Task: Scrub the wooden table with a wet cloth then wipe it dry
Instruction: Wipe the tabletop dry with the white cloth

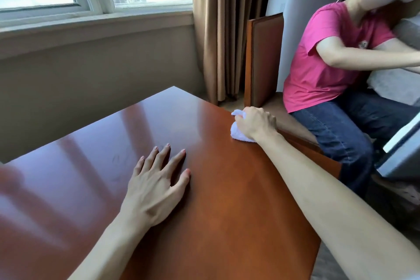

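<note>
Nearest us, the left hand (156, 185) lies flat on the glossy reddish-brown wooden tabletop (227, 200), fingers spread and straight, gripping nothing, just bracing. Further out, the right hand (255, 124) has its grip closed around a bunched white terry cloth (238, 133), which sits on the tabletop right at the far right edge. That edge is the worry: with the cloth so close to it, one wide stroke could carry it off the wood, and the hand could slip over the side.

Just beyond that edge, a person in a pink T-shirt (322, 61) sits on a brown wooden chair (263, 59), so a hard push that way could knock into them or the chair. The cloth is wadded tight, so it likely touches little surface and may leave patches unscrubbed. Whether it is wet cannot be told; faint smudges (118, 159) show near the left fingertips. The bracing palm may itself leave marks on that shine.
</note>
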Demonstrator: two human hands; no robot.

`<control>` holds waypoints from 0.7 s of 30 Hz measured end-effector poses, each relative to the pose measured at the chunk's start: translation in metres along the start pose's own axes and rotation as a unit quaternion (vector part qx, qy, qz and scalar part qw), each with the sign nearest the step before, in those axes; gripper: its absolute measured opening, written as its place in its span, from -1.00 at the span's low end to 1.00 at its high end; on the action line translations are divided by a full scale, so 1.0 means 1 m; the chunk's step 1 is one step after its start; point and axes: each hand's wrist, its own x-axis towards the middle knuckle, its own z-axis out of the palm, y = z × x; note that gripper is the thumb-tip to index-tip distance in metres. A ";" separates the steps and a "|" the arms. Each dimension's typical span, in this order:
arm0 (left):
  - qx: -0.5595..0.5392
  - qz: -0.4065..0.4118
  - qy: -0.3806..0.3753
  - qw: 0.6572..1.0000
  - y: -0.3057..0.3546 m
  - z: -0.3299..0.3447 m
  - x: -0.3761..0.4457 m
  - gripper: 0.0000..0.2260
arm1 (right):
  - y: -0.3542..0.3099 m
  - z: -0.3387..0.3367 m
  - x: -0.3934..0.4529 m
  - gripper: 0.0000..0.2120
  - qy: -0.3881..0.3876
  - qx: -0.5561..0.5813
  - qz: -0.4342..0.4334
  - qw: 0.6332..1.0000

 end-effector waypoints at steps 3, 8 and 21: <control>0.000 -0.003 -0.011 1.000 0.001 -0.002 -0.001 -0.34 | 0.001 0.001 -0.017 -0.66 0.023 0.008 -0.019 1.000; 0.002 -0.001 -0.015 1.000 0.002 -0.003 -0.001 -0.43 | 0.011 -0.011 -0.116 -0.69 0.034 0.020 -0.090 0.995; 0.003 0.007 -0.028 1.000 0.004 -0.006 -0.007 -0.35 | 0.030 -0.025 -0.187 -0.41 -0.015 -0.007 -0.103 0.995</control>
